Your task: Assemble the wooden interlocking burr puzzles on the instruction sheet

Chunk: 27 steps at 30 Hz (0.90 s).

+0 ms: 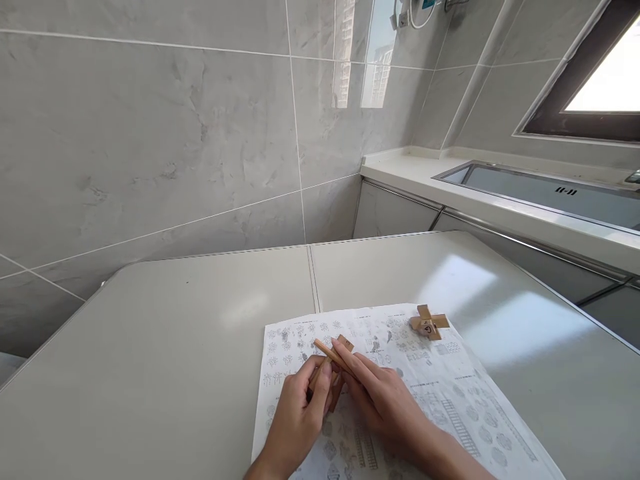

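Observation:
Over a printed paper sheet (pixel 440 380), both hands are closed around a small group of wooden puzzle pieces (pixel 345 343). My left hand (pixel 305 407) grips them from the left, its thumb pressed near the middle. From the right, my right hand (pixel 383 393) holds a slim wooden stick (pixel 325 349) that slants across the top, its index finger stretched along it. One piece shows a small dark mark. Fingers hide much of how the pieces fit together. Apart from the hands, a cross-shaped wooden piece marked with a "G" (pixel 429 324) lies at the sheet's far right corner.
The sheet lies on a pale glossy table (pixel 150 373) with a seam running across it. Grey tiled wall (pixel 200 133) stands behind. A white counter (pixel 400 168) with a sink (pixel 540 193) is at the right, below a window (pixel 605 67).

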Available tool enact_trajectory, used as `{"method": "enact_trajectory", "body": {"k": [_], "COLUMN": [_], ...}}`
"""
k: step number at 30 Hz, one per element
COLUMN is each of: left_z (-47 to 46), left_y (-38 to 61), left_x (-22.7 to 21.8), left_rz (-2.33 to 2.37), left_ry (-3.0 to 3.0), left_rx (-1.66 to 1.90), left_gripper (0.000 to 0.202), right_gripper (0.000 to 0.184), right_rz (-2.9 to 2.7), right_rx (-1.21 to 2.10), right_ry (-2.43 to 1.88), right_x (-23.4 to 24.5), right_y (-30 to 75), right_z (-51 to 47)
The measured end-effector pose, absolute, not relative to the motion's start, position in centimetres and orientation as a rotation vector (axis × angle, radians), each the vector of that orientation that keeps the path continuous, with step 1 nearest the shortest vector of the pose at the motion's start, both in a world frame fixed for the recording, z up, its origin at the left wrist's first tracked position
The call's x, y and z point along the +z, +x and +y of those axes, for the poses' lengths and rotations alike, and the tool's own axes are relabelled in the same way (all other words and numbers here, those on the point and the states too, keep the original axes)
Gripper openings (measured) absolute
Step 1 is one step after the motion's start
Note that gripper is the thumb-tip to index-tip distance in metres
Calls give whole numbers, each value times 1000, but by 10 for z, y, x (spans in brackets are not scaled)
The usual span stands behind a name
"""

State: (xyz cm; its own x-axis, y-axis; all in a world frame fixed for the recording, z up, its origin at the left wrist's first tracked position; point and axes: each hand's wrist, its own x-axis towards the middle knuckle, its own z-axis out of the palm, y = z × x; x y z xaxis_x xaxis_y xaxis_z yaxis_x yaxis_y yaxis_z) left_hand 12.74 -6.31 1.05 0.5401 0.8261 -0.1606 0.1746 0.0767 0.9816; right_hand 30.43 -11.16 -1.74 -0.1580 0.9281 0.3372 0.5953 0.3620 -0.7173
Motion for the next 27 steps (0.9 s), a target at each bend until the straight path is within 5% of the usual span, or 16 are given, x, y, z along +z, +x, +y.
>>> {"method": "enact_trajectory", "body": {"k": [14, 22, 27], "left_z": [-54, -54, -53], "left_y": [123, 124, 123], "left_x": [8, 9, 8], "left_rz": [1003, 970, 967], "left_ry": [1229, 1238, 1235], "left_rx": [801, 806, 804], "left_gripper": [42, 41, 39], "right_gripper": [103, 76, 56], "right_rz": [-1896, -1687, -1187], "right_rx": [468, 457, 903], "right_ry": [-1542, -1511, -1442], "right_x": [-24, -20, -8], "right_y": [300, 298, 315], "right_z": [-112, -109, -105]}}
